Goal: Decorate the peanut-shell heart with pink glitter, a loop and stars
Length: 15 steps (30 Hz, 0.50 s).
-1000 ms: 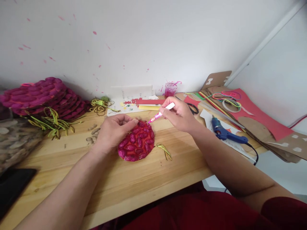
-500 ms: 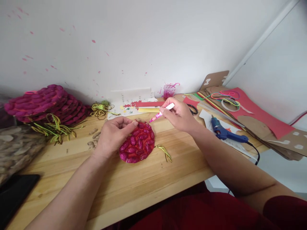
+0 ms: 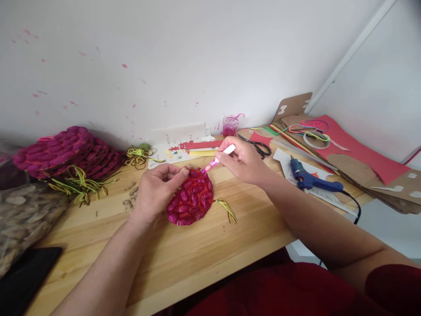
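A round red disc [image 3: 191, 199] covered with magenta-painted peanut shells is tilted up over the wooden table. My left hand [image 3: 161, 186] pinches its upper left edge between thumb and fingers. In my right hand [image 3: 241, 160] is a slim white-handled paintbrush [image 3: 213, 164], its far part stained magenta. The brush's tip touches the disc near the upper right rim. A small tassel of yellow-green and dark cord [image 3: 227, 210] trails from the disc's right side onto the table.
At left stand stacked magenta discs [image 3: 66, 151], tasselled cords [image 3: 80, 184] and a bag of peanut shells [image 3: 26, 215]. Behind are a cup of magenta paint [image 3: 230, 126] and scissors [image 3: 261, 147]. A blue glue gun [image 3: 311, 181] and red paper [image 3: 358, 149] lie at right.
The brush tip has come down from just off the disc's upper edge onto its upper right part. My left hand keeps its pinch, and the view has shifted slightly.
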### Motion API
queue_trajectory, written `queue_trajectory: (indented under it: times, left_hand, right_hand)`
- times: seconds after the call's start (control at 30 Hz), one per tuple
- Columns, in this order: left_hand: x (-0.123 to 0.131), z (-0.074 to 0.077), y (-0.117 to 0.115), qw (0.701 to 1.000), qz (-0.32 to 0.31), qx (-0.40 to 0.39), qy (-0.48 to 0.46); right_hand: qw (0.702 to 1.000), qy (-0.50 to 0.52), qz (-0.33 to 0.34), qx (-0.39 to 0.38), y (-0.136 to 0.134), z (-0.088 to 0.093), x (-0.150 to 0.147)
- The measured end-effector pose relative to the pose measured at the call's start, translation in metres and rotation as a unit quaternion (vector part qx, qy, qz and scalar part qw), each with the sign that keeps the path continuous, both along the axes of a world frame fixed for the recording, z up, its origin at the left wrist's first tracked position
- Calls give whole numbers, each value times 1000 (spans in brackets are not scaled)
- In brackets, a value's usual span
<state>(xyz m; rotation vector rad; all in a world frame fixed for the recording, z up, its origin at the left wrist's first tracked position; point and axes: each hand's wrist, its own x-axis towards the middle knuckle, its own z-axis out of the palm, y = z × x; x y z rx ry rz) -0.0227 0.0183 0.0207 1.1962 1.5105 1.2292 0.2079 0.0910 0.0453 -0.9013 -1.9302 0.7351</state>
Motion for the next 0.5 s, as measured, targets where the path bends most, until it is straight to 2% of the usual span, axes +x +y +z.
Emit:
queue_trajectory:
  times: [0.1, 0.23, 0.4, 0.5]
  left_hand:
    - [1, 2, -1, 1000, -1, -2, 3]
    - [4, 4, -3, 1000, -1, 18, 17]
    - [6, 5, -7, 997, 3, 69, 40]
    - [7, 4, -8, 992, 21, 105, 72]
  right_hand:
    - [1000, 18, -23, -8, 1, -1, 0]
    - [1000, 23, 8, -15, -2, -1, 0]
    - [999, 27, -11, 32, -10, 6, -1]
    - [995, 26, -13, 94, -16, 12, 0]
